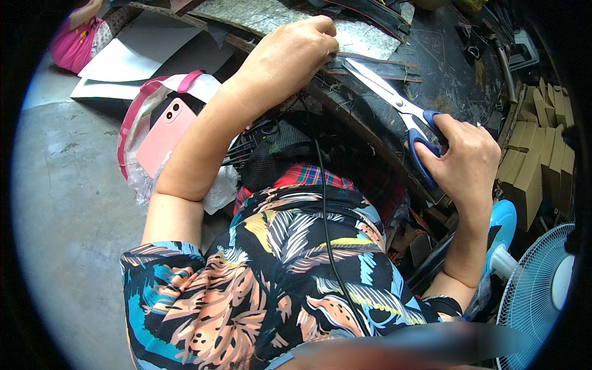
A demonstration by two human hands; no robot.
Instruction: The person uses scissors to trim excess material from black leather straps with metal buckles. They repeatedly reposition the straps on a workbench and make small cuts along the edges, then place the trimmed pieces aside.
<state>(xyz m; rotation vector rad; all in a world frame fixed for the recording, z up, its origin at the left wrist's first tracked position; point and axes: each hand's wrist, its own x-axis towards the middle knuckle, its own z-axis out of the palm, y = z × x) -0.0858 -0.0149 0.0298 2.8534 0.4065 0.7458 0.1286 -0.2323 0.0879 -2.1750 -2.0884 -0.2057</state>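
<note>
My right hand (465, 154) is closed round the blue handles of a pair of scissors (379, 86). The silver blades are slightly parted and point up and left over the table edge, with their tips by a dark strip with reddish edging (391, 69). Loose threads stick out at the strip's right end. My left hand (302, 49) has its fingers curled at the strip's left end and seems to pinch it; the fingertips are partly hidden.
The black worktable (441, 80) carries a grey speckled sheet (364, 44) and more dark strips (373, 17). Left of me, a pink phone (163, 139) lies in a pink-rimmed container (128, 145). Brown cartons (530, 166) and a fan (539, 296) stand right. A person in pink (74, 44) is far left.
</note>
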